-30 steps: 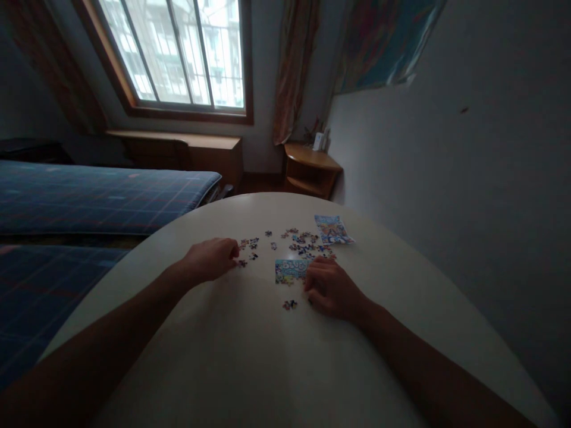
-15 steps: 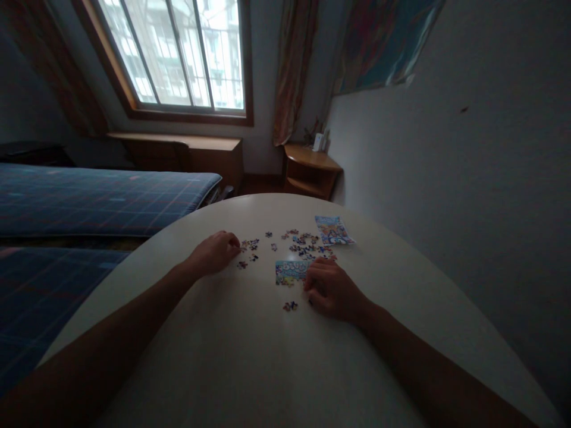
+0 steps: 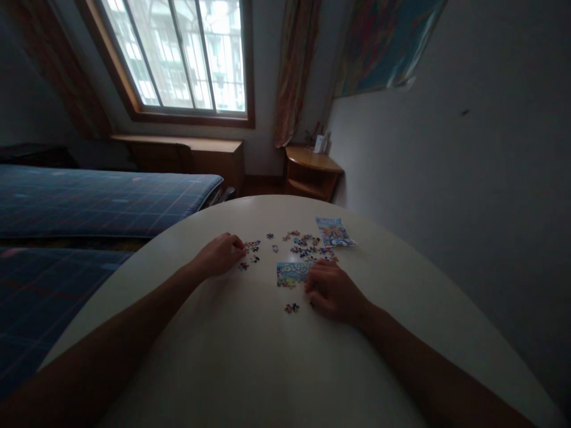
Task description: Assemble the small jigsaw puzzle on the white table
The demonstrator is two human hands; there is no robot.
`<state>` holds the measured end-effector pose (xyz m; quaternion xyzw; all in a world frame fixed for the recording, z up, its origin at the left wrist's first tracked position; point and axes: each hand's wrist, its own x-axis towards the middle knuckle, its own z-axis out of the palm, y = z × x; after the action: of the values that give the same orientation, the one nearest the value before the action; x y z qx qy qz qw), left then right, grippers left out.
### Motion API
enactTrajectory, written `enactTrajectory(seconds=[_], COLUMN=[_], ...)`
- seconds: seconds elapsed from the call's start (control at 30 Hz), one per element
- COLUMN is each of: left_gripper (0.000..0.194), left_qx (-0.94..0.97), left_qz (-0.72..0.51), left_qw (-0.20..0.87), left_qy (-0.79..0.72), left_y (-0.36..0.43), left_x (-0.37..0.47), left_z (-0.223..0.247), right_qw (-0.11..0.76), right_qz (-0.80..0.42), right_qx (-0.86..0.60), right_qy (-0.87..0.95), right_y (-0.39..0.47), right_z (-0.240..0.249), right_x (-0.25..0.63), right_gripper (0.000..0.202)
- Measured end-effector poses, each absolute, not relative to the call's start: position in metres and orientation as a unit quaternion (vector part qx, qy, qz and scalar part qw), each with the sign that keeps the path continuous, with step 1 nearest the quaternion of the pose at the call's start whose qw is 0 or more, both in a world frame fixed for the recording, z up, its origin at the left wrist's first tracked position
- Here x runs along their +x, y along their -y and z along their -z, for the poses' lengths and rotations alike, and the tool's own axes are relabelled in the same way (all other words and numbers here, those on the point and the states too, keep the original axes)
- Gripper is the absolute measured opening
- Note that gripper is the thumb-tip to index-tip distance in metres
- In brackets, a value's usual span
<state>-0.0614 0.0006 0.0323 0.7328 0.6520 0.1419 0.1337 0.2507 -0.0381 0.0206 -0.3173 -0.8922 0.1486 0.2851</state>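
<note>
A partly joined puzzle (image 3: 292,274) with a blue top lies on the white round table (image 3: 232,351). My right hand (image 3: 332,290) rests over its right end, fingers curled; what they hold, if anything, is hidden. My left hand (image 3: 222,254) is at the left edge of a small group of loose pieces (image 3: 254,245), its fingers pinched together on something too small to make out. More loose pieces (image 3: 307,246) lie behind the puzzle, and a small cluster (image 3: 291,308) lies in front of it. A printed picture sheet (image 3: 334,232) lies at the back right.
A bed with a blue plaid mattress (image 3: 102,202) stands left of the table. Behind are a wooden desk (image 3: 209,144), a corner shelf (image 3: 312,159) and a window. A pale wall runs along the right.
My left hand has shifted slightly to the right, closer against the loose pieces. My right hand stays at the puzzle's right end. The whole view has moved a little.
</note>
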Motion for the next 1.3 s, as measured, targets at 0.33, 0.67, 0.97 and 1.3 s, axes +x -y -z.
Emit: enactTrajectory(seconds=[0.33, 0.67, 0.97, 1.3], left_gripper=[0.017, 0.016, 0.020, 0.018], left_qx=[0.729, 0.702, 0.661, 0.637], left_qz=[-0.205, -0.376, -0.426, -0.446], left_qw=[0.235, 0.370, 0.398, 0.435], left_qy=[-0.609, -0.478, -0.473, -0.454], left_y=[0.013, 0.062, 0.071, 0.072], left_x=[-0.025, 0.033, 0.038, 0.038], left_z=[-0.042, -0.031, -0.022, -0.025], right_qw=[0.319, 0.360, 0.373, 0.369], right_qz=[-0.127, -0.122, -0.135, -0.145], right_qx=[-0.337, -0.315, -0.291, -0.313], right_qy=[0.876, 0.869, 0.871, 0.863], right_y=[0.039, 0.042, 0.048, 0.047], right_z=[-0.021, -0.019, -0.022, -0.019], right_x=[0.248, 0.243, 0.242, 0.242], right_gripper=[0.017, 0.022, 0.027, 0.012])
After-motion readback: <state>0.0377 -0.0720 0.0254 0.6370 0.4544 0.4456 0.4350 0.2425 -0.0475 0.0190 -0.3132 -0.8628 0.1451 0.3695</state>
